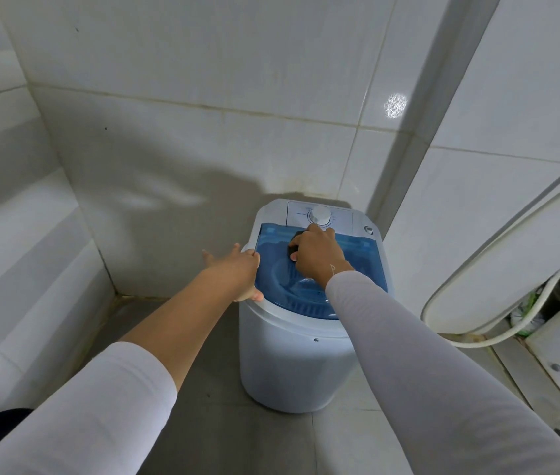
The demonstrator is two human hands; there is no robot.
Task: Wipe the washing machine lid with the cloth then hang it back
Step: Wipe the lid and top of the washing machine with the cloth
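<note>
A person's right hand [318,255] closes its fingers around a dark cloth [296,243], pressing it on the far part of the blue lid [362,258] of a small white washing machine [289,365]. The left hand [237,274], fingers spread open, rests against the machine's left rim.

A white hose [498,241] loops down the white tiled wall [203,80]; below its loop, green-and-white packaging [528,310] sits tucked against the wall.
</note>
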